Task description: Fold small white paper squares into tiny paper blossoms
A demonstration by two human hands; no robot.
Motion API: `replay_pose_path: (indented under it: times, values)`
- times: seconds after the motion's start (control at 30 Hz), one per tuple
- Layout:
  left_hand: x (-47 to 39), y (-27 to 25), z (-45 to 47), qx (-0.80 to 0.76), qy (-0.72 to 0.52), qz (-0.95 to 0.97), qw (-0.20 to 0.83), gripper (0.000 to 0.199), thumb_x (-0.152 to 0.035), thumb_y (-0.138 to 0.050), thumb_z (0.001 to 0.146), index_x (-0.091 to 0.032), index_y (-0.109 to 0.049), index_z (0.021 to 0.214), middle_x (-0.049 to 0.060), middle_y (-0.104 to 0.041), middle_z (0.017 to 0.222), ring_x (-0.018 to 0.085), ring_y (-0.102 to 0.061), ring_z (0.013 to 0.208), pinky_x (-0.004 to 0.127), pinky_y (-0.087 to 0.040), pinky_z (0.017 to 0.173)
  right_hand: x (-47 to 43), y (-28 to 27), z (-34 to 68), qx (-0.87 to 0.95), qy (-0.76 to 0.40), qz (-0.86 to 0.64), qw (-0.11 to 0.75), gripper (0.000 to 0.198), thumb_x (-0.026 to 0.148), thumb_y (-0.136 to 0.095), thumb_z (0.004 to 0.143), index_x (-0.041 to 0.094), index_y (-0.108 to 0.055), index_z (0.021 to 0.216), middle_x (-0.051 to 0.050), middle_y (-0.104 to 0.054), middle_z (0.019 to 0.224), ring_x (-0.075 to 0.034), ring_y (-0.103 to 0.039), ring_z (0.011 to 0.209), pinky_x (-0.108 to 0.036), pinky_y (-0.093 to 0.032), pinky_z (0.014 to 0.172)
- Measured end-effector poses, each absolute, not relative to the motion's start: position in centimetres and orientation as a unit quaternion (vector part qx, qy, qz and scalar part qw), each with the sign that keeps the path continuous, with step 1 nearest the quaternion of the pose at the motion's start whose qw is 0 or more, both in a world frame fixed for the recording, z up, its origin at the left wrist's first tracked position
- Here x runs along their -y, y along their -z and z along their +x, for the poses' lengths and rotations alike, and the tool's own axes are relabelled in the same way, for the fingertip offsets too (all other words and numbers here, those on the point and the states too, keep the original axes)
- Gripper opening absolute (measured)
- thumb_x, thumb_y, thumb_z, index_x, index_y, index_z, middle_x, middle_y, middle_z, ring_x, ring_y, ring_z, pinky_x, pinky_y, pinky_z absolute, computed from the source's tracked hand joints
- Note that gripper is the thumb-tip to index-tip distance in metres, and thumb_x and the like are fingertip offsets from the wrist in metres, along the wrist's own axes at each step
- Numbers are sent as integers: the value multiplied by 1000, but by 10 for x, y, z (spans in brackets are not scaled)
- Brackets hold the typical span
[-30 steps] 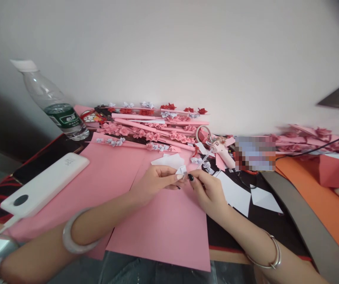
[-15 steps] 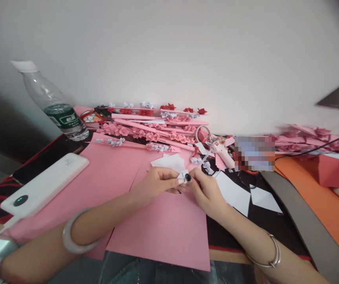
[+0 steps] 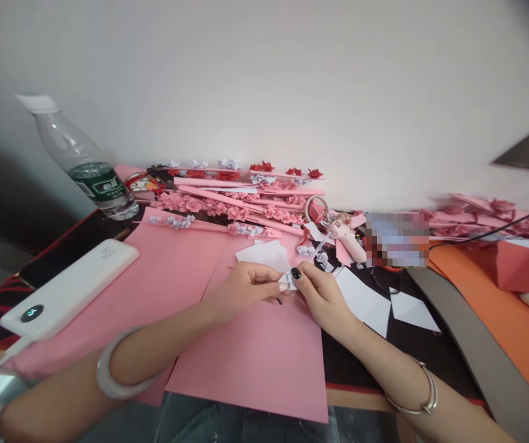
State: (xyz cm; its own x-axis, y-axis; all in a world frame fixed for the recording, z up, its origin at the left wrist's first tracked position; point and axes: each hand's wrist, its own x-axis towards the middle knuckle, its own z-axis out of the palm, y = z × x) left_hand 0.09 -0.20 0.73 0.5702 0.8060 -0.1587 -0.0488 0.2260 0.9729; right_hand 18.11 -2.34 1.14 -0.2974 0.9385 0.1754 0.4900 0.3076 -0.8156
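A small folded piece of white paper [image 3: 287,280] is pinched between my two hands, above the pink paper sheets [image 3: 255,357]. My left hand [image 3: 246,286] grips its left side with thumb and fingers. On its right side, the thumb of my right hand [image 3: 322,292] presses down from above. Fingers cover much of the paper, so its full shape is hidden. Just behind my hands lie white paper sheets [image 3: 264,252] and small white paper flowers [image 3: 323,261].
Pink, red and white paper flowers [image 3: 231,212] line the wall. A water bottle [image 3: 100,184] and a white power bank [image 3: 72,289] stand left. Beyond my right hand are a glue gun [image 3: 347,239], white paper squares [image 3: 414,311] and orange paper [image 3: 499,326].
My right thumb has shifted and now lies flatter over the folded white paper, showing more of its nail. Both hands stay in nearly the same place.
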Motion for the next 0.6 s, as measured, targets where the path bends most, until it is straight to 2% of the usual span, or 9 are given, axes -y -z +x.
replay_pose_path:
  times: [0.23,0.6]
  values:
    - [1,-5,1,-341,-284,541,714,16,-28,-63,76,-13,-67,79,5,-71,77,13,-66,70,23,-52,67,19,-10,181,748,-336,-485,302,33,33,-37,91,18,-38,62,5,-38,54,-8,-34,49,-20,-28,49]
    - [2,-5,1,-348,-285,573,685,19,-28,-57,80,-11,-64,78,7,-70,77,14,-66,70,25,-53,67,21,-11,180,727,-373,-491,302,32,37,-33,93,19,-40,67,5,-43,51,-8,-39,46,-20,-32,48]
